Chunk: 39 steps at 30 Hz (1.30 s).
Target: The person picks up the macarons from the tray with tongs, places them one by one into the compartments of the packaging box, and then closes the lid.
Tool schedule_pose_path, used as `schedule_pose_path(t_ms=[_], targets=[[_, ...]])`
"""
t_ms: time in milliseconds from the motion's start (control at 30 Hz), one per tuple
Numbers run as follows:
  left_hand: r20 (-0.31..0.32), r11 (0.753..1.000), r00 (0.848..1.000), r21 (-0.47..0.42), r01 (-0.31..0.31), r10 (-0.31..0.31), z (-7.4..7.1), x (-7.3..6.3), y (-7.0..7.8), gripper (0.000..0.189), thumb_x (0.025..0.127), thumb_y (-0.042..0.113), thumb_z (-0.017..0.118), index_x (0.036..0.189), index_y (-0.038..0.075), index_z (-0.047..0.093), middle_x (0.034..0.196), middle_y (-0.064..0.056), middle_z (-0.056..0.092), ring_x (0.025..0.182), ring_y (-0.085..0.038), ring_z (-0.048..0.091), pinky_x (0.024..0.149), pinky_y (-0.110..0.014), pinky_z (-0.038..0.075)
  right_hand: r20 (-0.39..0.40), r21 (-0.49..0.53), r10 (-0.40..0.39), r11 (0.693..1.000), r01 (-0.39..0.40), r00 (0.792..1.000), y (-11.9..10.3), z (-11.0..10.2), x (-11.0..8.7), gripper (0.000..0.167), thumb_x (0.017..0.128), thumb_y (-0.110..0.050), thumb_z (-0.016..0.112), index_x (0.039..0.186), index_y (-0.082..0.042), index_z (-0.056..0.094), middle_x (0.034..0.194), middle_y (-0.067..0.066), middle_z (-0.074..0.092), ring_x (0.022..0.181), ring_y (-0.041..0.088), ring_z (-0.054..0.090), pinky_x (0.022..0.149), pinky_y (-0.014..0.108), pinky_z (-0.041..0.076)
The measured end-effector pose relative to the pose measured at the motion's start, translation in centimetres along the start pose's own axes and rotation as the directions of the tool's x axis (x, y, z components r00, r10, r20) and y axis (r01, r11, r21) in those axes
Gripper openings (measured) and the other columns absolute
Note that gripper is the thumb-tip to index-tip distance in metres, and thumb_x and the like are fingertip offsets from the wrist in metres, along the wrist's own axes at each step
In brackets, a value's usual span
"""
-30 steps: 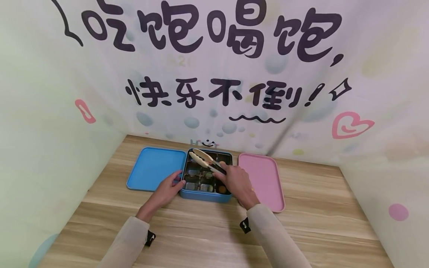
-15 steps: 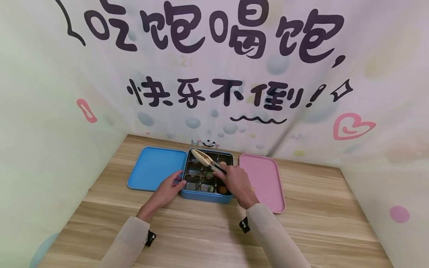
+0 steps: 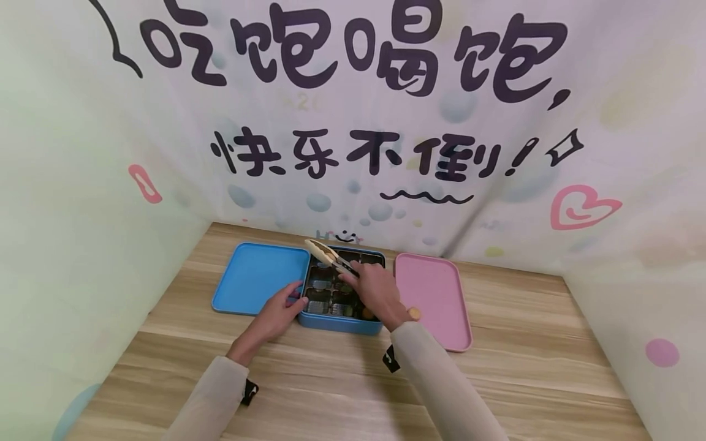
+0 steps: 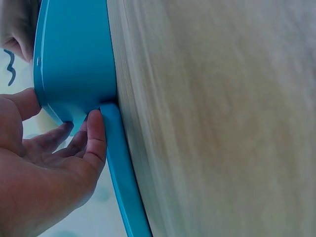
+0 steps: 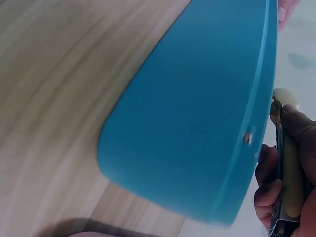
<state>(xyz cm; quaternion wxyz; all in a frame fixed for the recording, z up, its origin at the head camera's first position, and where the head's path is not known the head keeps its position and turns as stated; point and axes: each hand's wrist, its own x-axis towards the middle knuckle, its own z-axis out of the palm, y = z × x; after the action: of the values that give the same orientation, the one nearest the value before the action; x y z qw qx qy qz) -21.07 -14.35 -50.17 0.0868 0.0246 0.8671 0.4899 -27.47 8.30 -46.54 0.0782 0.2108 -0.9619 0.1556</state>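
A blue box (image 3: 340, 324) holds a dark insert (image 3: 318, 283) divided into several compartments. The left hand (image 3: 278, 313) holds the box's left side. In the left wrist view its thumb (image 4: 25, 102) touches the rim, and the fingertips press the side wall. The right hand (image 3: 375, 288) grips beige-tipped tongs (image 3: 325, 252) over the box, their tips near its back left corner. Small pieces lie in some compartments, including a round orange-brown one (image 3: 368, 313) at front right. Part of the insert is hidden under the right hand; whether the tongs hold anything is unclear.
A blue lid (image 3: 259, 278) lies left of the box. On the right is a pink tray or lid (image 3: 436, 288), with a round yellowish piece (image 3: 413, 313) near its left edge. A printed cloth wall (image 3: 353, 202) rises right behind the wooden table (image 3: 309, 380).
The tongs' jaws have drawn closer together. The right hand and tongs have shifted left and back, showing more of the round piece on the pink tray. The left hand has stayed at the box.
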Motion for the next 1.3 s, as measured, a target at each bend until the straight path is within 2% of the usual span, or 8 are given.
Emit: schedule_pose_path(t_ms=[300, 800, 933, 1067, 1167, 1300], targets=[[0.0, 1.0, 1.0, 0.008, 0.013, -0.013, 0.1, 0.0, 0.1, 0.056, 0.104, 0.026, 0.051, 0.152, 0.001, 0.035, 0.139, -0.026, 0.051, 0.123, -0.042, 0.055, 0.097, -0.053, 0.049, -0.001, 0.0, 0.008, 1.0, -0.008, 1.0, -0.4, 0.0, 1.0, 0.031, 0.097, -0.046, 0.059, 0.084, -0.018, 0.058, 0.055, -0.002, 0.041, 0.046, 0.015, 0.046, 0.043, 0.025, 0.031], [-0.009, 1.0, 1.0, 0.003, 0.016, -0.016, 0.2, 0.1, -0.2, 0.056, 0.104, 0.026, 0.051, 0.152, 0.002, 0.035, 0.138, -0.025, 0.051, 0.122, -0.04, 0.055, 0.098, -0.053, 0.048, -0.008, 0.043, 0.028, 0.999, -0.028, 1.0, 0.1, 0.0, 1.0, 0.031, 0.096, -0.044, 0.061, 0.084, -0.016, 0.059, 0.055, -0.001, 0.04, 0.045, 0.014, 0.044, 0.042, 0.025, 0.031], [-0.006, 1.0, 1.0, -0.002, 0.012, -0.012, 0.2, 0.0, -0.1, 0.056, 0.104, 0.025, 0.051, 0.153, 0.002, 0.035, 0.139, -0.026, 0.051, 0.123, -0.041, 0.055, 0.098, -0.053, 0.048, -0.006, 0.028, 0.055, 0.998, -0.055, 0.998, 0.7, -0.5, 0.4, 0.03, 0.096, -0.046, 0.061, 0.087, -0.017, 0.061, 0.055, -0.001, 0.042, 0.044, 0.015, 0.043, 0.041, 0.027, 0.031], [0.001, 1.0, 1.0, -0.005, 0.012, -0.012, 0.2, 0.0, 0.0, 0.057, 0.104, 0.026, 0.051, 0.153, 0.002, 0.034, 0.139, -0.026, 0.051, 0.124, -0.042, 0.054, 0.098, -0.053, 0.048, 0.007, 0.024, 0.08, 0.997, -0.08, 0.997, 1.6, -1.1, -0.6, 0.03, 0.098, -0.048, 0.058, 0.093, -0.018, 0.062, 0.057, -0.004, 0.05, 0.047, 0.014, 0.047, 0.043, 0.028, 0.036], [0.007, 1.0, 1.0, -0.007, 0.012, -0.012, 0.2, 0.0, 0.0, 0.057, 0.105, 0.026, 0.05, 0.153, 0.001, 0.033, 0.14, -0.026, 0.05, 0.125, -0.042, 0.054, 0.097, -0.053, 0.048, -0.014, 0.021, 0.084, 0.996, -0.084, 0.996, 2.5, -1.8, -1.7, 0.03, 0.097, -0.047, 0.059, 0.101, -0.018, 0.067, 0.058, -0.005, 0.052, 0.049, 0.014, 0.048, 0.046, 0.03, 0.039], [0.009, 1.0, 1.0, -0.004, 0.019, -0.019, 0.1, 0.0, -0.1, 0.057, 0.105, 0.026, 0.05, 0.154, 0.002, 0.033, 0.14, -0.026, 0.049, 0.126, -0.042, 0.053, 0.098, -0.053, 0.048, -0.048, 0.037, 0.094, 0.995, -0.092, 0.994, 3.7, -2.7, -3.3, 0.027, 0.095, -0.046, 0.063, 0.1, -0.02, 0.069, 0.059, -0.002, 0.049, 0.052, 0.016, 0.047, 0.048, 0.031, 0.038]])
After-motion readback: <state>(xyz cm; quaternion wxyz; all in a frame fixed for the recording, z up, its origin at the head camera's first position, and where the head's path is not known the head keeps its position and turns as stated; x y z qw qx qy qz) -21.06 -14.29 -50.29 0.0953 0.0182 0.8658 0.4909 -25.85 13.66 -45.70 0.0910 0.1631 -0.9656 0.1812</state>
